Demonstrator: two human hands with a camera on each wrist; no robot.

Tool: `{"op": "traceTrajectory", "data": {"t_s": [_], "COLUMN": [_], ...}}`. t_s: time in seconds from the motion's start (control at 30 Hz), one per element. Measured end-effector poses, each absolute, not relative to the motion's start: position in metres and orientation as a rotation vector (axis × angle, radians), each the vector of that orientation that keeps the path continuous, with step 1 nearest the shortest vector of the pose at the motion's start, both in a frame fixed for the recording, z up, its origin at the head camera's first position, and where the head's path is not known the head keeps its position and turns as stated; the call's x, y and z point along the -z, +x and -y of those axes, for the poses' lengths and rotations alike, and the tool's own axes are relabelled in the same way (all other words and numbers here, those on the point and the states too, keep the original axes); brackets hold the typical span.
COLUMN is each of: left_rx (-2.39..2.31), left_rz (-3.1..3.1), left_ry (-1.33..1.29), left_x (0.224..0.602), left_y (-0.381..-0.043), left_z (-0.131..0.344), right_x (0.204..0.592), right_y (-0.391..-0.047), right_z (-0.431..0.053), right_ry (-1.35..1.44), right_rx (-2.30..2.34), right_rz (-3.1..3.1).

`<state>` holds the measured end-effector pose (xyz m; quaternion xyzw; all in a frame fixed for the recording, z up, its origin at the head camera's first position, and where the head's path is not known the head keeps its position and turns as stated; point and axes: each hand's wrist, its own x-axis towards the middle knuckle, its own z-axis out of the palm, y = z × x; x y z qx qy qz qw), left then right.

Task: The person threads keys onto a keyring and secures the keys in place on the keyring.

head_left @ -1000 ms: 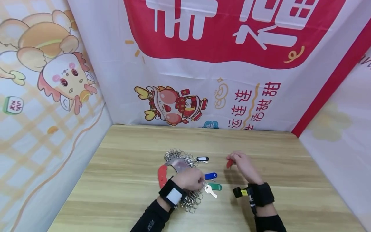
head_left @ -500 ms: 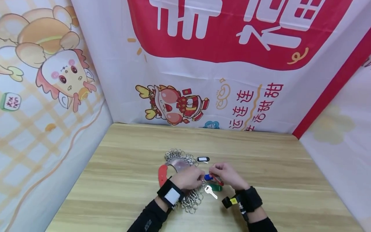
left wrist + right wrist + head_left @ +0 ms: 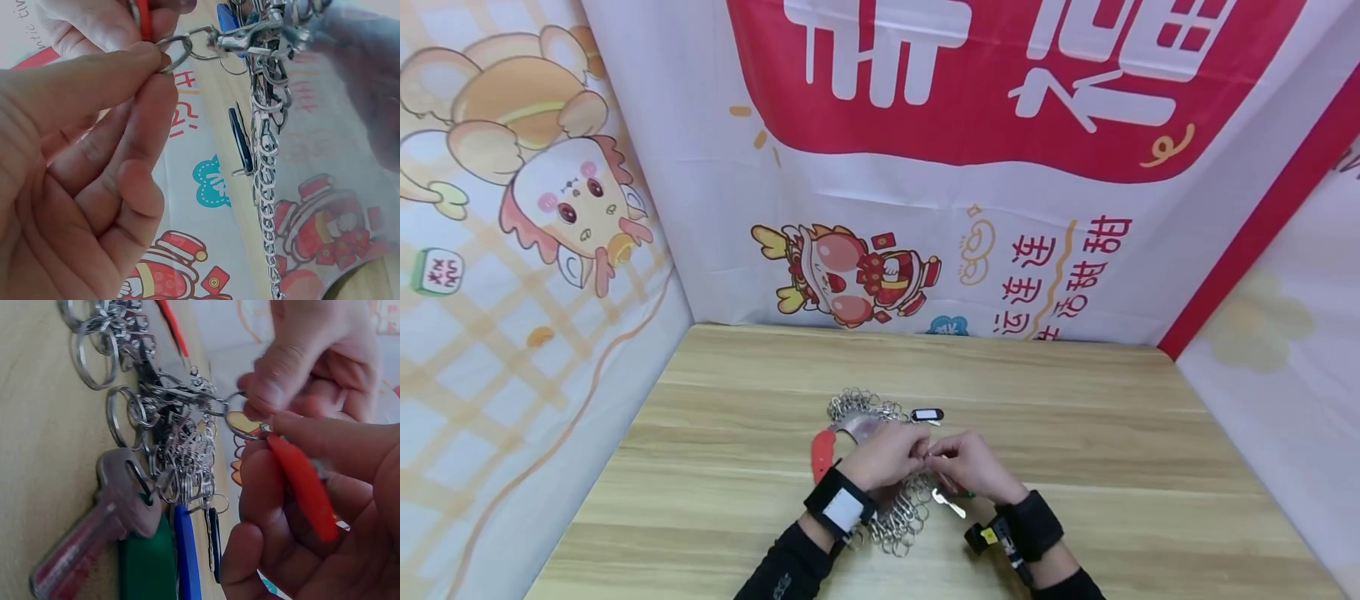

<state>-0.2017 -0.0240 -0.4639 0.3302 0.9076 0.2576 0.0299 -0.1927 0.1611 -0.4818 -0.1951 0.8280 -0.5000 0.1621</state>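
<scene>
My left hand pinches a split key ring between thumb and forefinger. That ring is joined to a clasp in a dense cluster of metal rings and clips. My right hand holds a red key tag, its fingertips close against the left ones at the ring. Whether the tag is threaded on the ring is hidden by the fingers. The cluster hangs around a curved metal band with a red end piece; the left forearm and hand cover part of it.
Beside the cluster lie a silver key, a green key tag, a blue key tag and a black key tag. The wooden table meets printed cloth walls at the back and sides.
My right hand has come leftward with the red key tag, from apart on the right to meeting the left fingertips. The left hand has stayed nearly in place.
</scene>
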Motion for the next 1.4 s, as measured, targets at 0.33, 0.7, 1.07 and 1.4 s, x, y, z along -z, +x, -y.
{"op": "traceTrajectory", "data": {"t_s": [0.33,0.7,1.07,1.4], "left_rx": [-0.713,-0.708,-0.829,-0.803], "left_rz": [-2.789,-2.766,-2.648,-2.637], "left_ry": [0.944,0.948,0.926,0.910], "left_x": [0.4670,0.4627,0.4662,0.4646], "left_y": [-0.2020,-0.2020,-0.2018,-0.1999], "left_z": [0.0259,0.0277,0.0307,0.0277], "right_x": [0.4843,0.4785,0.4834,0.4838], "right_y": [-0.1925,-0.1920,-0.1928,-0.1921], "right_z": [-0.1585,-0.1616,-0.1601,-0.1624], "right_ry": [-0.647,-0.623,-0.690,-0.678], "right_rx": [1.303,1.323,1.261,1.287], "right_rz": [-2.490,-2.474,-2.495,-2.474]}}
